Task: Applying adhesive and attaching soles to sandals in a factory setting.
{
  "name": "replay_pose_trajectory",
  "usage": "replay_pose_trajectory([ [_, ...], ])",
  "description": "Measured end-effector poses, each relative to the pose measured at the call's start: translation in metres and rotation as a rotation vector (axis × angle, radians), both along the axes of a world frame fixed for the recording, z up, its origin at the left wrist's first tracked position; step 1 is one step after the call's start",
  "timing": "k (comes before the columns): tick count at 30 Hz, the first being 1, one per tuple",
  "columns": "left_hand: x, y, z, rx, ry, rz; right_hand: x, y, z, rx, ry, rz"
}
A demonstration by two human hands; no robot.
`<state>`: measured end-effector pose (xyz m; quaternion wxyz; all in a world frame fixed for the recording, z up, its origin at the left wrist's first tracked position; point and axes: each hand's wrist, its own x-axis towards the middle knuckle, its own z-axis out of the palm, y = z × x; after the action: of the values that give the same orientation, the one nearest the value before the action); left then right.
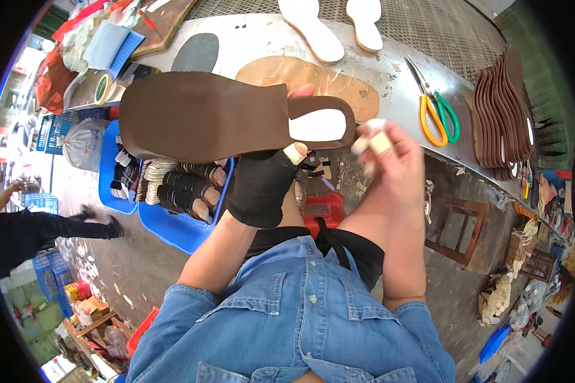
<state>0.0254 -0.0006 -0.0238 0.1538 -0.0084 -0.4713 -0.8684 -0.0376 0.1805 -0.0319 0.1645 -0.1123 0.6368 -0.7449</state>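
While left hand (257,189) pinches brown insole (201,116), right hand (396,156) curls beside it, grip unclear.

The metal workbench (395,80) bears scissors (426,91), stacked brown soles (501,115), white sole shapes (313,32), a tan pad (287,69) and a grey sole (197,53).

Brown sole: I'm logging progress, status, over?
Left hand gripping sole. Right hand by its narrow end, contact unclear. White patch showing. Scissors off right, not blocking.
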Motion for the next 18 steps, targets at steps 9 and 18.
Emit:
replay_pose_trajectory([
  [9, 0.015, -0.022, 0.006, -0.218, -0.093, -0.026, -0.108, 0.12, -0.027, 1.415, 0.757, -0.371],
  [18, 0.033, -0.035, -0.01, -0.362, -0.057, 0.051, -0.02, 0.096, -0.017, 0.562, 0.19, 0.009],
])
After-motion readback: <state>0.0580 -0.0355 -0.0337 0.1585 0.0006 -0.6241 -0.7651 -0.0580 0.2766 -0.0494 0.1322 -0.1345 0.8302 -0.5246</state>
